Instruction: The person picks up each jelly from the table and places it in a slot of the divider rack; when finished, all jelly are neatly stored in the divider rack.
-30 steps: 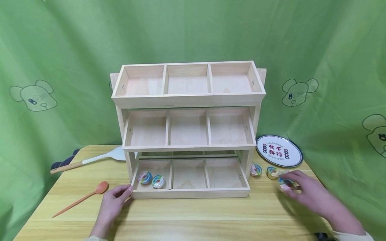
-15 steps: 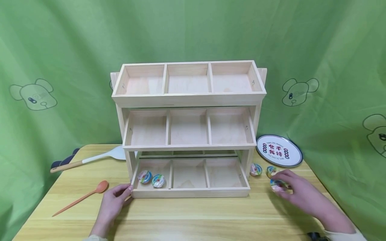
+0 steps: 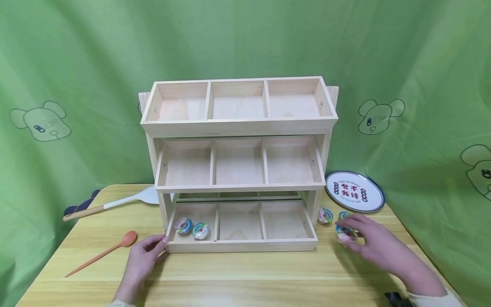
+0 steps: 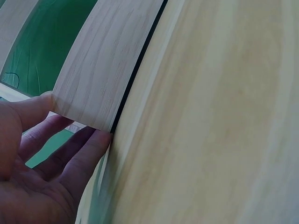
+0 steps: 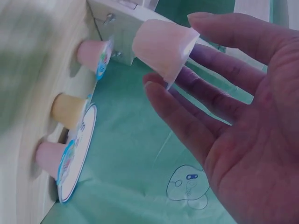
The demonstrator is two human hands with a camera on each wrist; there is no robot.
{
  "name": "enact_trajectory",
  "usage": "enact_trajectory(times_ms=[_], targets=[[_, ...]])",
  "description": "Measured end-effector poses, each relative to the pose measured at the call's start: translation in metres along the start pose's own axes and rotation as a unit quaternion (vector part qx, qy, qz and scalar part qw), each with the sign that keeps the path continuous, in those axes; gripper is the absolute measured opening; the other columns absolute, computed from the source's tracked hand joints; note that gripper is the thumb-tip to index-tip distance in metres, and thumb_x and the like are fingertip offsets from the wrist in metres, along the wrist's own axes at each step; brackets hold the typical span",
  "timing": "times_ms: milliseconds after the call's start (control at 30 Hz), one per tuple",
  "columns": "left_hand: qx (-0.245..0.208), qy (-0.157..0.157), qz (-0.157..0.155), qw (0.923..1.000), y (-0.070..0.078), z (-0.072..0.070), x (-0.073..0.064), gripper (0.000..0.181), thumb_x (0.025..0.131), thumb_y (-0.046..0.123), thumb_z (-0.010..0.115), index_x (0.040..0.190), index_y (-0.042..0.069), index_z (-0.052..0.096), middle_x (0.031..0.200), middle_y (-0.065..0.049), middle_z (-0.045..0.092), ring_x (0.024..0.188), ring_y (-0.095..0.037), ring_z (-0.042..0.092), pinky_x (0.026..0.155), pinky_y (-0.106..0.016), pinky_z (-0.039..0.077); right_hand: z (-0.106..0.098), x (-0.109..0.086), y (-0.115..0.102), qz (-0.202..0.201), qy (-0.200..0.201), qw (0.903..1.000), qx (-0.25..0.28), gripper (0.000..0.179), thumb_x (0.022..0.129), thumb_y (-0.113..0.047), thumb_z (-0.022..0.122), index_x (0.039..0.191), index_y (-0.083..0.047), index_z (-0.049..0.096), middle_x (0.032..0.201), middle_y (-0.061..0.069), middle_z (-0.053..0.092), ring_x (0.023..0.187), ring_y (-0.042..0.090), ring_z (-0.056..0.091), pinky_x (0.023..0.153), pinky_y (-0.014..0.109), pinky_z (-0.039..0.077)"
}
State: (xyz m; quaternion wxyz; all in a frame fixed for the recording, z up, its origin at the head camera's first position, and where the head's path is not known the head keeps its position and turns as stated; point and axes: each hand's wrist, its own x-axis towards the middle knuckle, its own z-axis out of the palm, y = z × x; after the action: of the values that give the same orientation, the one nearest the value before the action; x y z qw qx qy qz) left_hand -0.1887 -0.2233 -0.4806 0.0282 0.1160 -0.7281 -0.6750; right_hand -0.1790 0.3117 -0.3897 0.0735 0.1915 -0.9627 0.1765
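Note:
A three-tier wooden rack (image 3: pixel 239 128) stands at the table's middle, each tier divided into three compartments. My left hand (image 3: pixel 142 258) grips the left front corner of its bottom tray (image 3: pixel 241 247), thumb on the upper edge and a fingertip low in the left wrist view. Two jelly cups, one (image 3: pixel 183 226) beside the other (image 3: pixel 200 231), lie in that tray's left compartment. Right of the rack, my right hand (image 3: pixel 377 245) pinches a pink jelly cup (image 5: pixel 161 46) by its lid end, above the table. Two pink cups, one nearer the rack (image 5: pixel 91 53) and one farther (image 5: pixel 50 156), flank a yellow one (image 5: pixel 68 110).
Behind the loose cups, a white plate (image 3: pixel 354 205) with a dark rim and red characters sits at the back right. A white spatula (image 3: pixel 126 200) with a wooden handle and an orange spoon (image 3: pixel 128 238) lie on the left. Green curtain (image 3: pixel 238 38) hangs behind.
My right hand has moved left toward the rack with the jelly cup, now overlapping part of the yellow cup in the head view. The left hand stays at the tray corner.

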Motion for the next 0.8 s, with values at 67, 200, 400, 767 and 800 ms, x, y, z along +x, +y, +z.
enact_trajectory(times_ms=[67, 200, 400, 767, 800], targets=[[0.0, 0.0, 0.0, 1.0, 0.0, 0.0, 0.0, 0.034, 0.097, 0.004, 0.061, 0.123, -0.016, 0.056, 0.123, -0.027, 0.054, 0.099, -0.02, 0.063, 0.088, -0.029, 0.058, 0.0, 0.002, -0.003, -0.003, 0.0, 1.0, -0.004, 0.039, 0.085, -0.022, 0.078, 0.12, -0.009, 0.067, 0.12, 0.011, 0.06, 0.103, 0.035, 0.059, 0.085, 0.061, 0.053], [0.0, 0.0, -0.002, 1.0, -0.001, -0.001, 0.0, 0.034, 0.097, 0.004, 0.061, 0.123, -0.016, 0.056, 0.124, -0.027, 0.053, 0.1, -0.021, 0.062, 0.089, -0.03, 0.058, 0.002, 0.007, -0.008, -0.017, 0.005, 0.9998, -0.006, 0.036, 0.084, -0.021, 0.079, 0.117, -0.011, 0.068, 0.119, 0.009, 0.061, 0.104, 0.035, 0.058, 0.086, 0.06, 0.053], [0.0, 0.001, -0.005, 1.0, 0.0, 0.0, 0.001, 0.033, 0.097, 0.004, 0.062, 0.123, -0.015, 0.057, 0.125, -0.027, 0.053, 0.104, -0.024, 0.061, 0.089, -0.03, 0.058, 0.004, 0.01, -0.012, -0.029, 0.01, 0.9995, -0.005, 0.031, 0.085, -0.022, 0.078, 0.115, -0.016, 0.069, 0.116, 0.004, 0.062, 0.1, 0.03, 0.061, 0.084, 0.057, 0.053], [-0.002, 0.001, -0.007, 1.0, -0.001, 0.0, 0.001, 0.033, 0.097, 0.005, 0.061, 0.124, -0.015, 0.057, 0.125, -0.027, 0.053, 0.103, -0.023, 0.061, 0.089, -0.03, 0.058, 0.011, 0.014, -0.018, -0.057, 0.001, 0.9983, 0.015, 0.038, 0.082, -0.014, 0.08, 0.118, -0.01, 0.069, 0.119, 0.009, 0.061, 0.104, 0.035, 0.061, 0.086, 0.058, 0.055], [-0.002, 0.001, -0.007, 1.0, -0.002, -0.001, 0.001, 0.033, 0.097, 0.005, 0.061, 0.124, -0.015, 0.057, 0.125, -0.027, 0.053, 0.103, -0.023, 0.061, 0.089, -0.03, 0.058, 0.011, 0.015, -0.019, -0.059, 0.0, 0.9982, 0.014, 0.038, 0.082, -0.013, 0.08, 0.118, -0.01, 0.069, 0.119, 0.009, 0.061, 0.104, 0.035, 0.061, 0.086, 0.057, 0.056]])
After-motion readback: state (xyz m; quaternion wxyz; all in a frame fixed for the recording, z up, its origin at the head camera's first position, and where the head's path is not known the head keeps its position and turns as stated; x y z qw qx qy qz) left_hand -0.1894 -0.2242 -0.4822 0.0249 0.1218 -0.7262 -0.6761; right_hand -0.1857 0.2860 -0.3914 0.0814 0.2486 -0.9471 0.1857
